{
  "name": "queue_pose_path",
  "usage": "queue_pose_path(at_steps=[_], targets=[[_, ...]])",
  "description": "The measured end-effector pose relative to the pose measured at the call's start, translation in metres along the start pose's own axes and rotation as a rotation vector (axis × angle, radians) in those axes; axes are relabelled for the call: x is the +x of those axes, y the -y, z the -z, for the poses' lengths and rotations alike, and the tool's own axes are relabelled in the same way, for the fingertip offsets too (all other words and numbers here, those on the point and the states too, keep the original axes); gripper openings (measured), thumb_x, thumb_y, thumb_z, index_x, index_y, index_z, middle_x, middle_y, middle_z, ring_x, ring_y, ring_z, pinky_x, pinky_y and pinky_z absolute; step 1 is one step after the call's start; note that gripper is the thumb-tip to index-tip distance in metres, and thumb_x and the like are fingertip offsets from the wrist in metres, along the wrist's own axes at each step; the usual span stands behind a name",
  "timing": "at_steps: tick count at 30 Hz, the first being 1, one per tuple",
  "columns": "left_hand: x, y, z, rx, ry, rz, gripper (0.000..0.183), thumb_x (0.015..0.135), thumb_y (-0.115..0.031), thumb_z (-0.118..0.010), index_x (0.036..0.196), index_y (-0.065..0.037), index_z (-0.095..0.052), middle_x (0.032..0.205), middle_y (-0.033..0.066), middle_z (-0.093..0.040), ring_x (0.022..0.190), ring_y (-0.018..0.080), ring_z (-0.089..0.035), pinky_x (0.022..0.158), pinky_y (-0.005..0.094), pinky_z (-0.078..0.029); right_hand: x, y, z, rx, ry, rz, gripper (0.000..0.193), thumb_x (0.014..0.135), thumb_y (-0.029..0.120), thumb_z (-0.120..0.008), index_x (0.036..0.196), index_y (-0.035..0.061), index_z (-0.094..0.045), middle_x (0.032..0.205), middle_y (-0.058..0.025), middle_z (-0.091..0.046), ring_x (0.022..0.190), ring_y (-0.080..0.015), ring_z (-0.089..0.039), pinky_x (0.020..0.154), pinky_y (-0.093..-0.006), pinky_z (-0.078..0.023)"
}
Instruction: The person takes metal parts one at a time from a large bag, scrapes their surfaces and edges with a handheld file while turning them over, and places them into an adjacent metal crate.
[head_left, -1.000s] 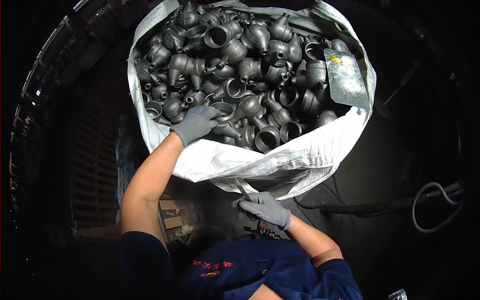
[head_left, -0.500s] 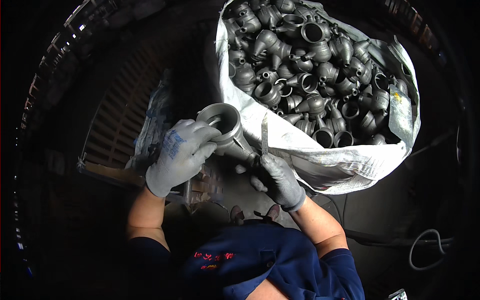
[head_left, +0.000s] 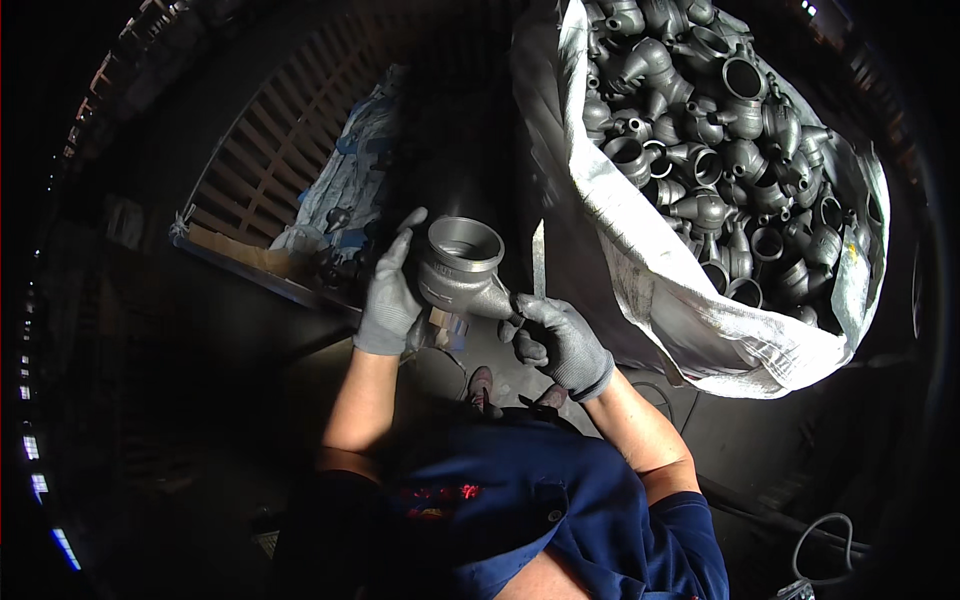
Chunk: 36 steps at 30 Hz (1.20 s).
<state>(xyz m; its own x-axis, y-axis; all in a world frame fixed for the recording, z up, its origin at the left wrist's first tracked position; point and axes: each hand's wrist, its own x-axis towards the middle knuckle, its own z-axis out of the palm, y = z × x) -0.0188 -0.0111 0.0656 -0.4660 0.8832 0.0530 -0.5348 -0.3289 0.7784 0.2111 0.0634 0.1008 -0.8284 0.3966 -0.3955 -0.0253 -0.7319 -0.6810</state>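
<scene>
My left hand (head_left: 388, 296), in a grey glove, holds a grey cast-metal pipe fitting (head_left: 459, 262) with its wide round opening facing up. Beside it, my right hand (head_left: 560, 336), also gloved, grips a thin flat metal file (head_left: 538, 257) that points upward next to the fitting's narrow end. Both hands are in front of my chest, left of a big white sack (head_left: 650, 260) full of several similar grey fittings (head_left: 720, 150).
A wooden pallet (head_left: 270, 170) with a crumpled blue-and-white bag (head_left: 345, 195) lies at the upper left. A shoe tip (head_left: 481, 388) shows on the dark floor below the hands. A cable (head_left: 830, 540) loops at the lower right. The surroundings are dark.
My left hand lifted one fitting out of the sack and brought it in front of me. The right hand rose with the file to meet it. My view swung left, shifting the sack right.
</scene>
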Motion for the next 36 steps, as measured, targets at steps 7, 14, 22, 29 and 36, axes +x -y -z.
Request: queue_pose_path(at_steps=[7, 14, 22, 29, 36], targets=[[-0.007, 0.002, -0.005, -0.068, -0.145, 0.122, 0.043, 0.094, -0.016, -0.047, 0.133, 0.001, -0.044, 0.107, 0.0092, -0.061, 0.109, 0.0204, -0.055, 0.102, 0.0394, -0.04, 0.01, -0.014, 0.013, 0.038, -0.095, 0.078, 0.034, 0.098, 0.035, -0.048, 0.105, 0.0028, -0.055, 0.078, -0.0089, -0.061, 0.045, -0.0068, -0.039, 0.042, -0.0195, -0.034], [-0.01, 0.0, -0.018, 0.054, 0.014, -0.018, 0.047, 0.092, -0.014, -0.051, 0.136, 0.001, -0.042, 0.119, 0.0162, -0.059, 0.117, 0.021, -0.05, 0.107, 0.0398, -0.033, 0.014, -0.022, 0.027, 0.244, -0.029, 0.075, 0.045, 0.098, 0.03, -0.046, 0.133, 0.0017, -0.043, 0.078, -0.0065, -0.058, 0.05, -0.0055, -0.04, 0.044, -0.0175, -0.033], [-0.011, -0.009, -0.031, 0.155, 0.152, -0.047, 0.053, 0.089, -0.017, -0.055, 0.138, 0.0, -0.041, 0.135, 0.0205, -0.048, 0.117, 0.0215, -0.052, 0.102, 0.0349, -0.037, 0.026, -0.043, 0.05, 0.427, 0.039, -0.006, 0.029, 0.099, 0.035, -0.042, 0.1, 0.0087, -0.055, 0.076, -0.0069, -0.059, 0.044, -0.0088, -0.037, 0.04, -0.0206, -0.03], [-0.017, -0.019, -0.047, 0.1, 0.272, 0.005, 0.056, 0.086, -0.005, -0.049, 0.14, 0.0, -0.036, 0.14, 0.0206, -0.042, 0.127, 0.0257, -0.045, 0.11, 0.0399, -0.03, 0.029, -0.055, 0.057, 0.461, 0.062, -0.014, 0.033, 0.099, 0.04, -0.038, 0.088, 0.0129, -0.052, 0.07, -0.007, -0.056, 0.039, -0.0099, -0.032, 0.038, -0.0225, -0.027], [-0.016, -0.016, -0.039, 0.166, 0.305, -0.026, 0.056, 0.083, 0.001, -0.047, 0.138, 0.001, -0.04, 0.136, 0.0192, -0.047, 0.124, 0.0245, -0.048, 0.107, 0.0364, -0.034, 0.027, -0.056, 0.05, 0.328, 0.006, -0.025, 0.034, 0.099, 0.044, -0.038, 0.083, 0.015, -0.048, 0.069, -0.0069, -0.056, 0.039, -0.0102, -0.031, 0.038, -0.022, -0.027]])
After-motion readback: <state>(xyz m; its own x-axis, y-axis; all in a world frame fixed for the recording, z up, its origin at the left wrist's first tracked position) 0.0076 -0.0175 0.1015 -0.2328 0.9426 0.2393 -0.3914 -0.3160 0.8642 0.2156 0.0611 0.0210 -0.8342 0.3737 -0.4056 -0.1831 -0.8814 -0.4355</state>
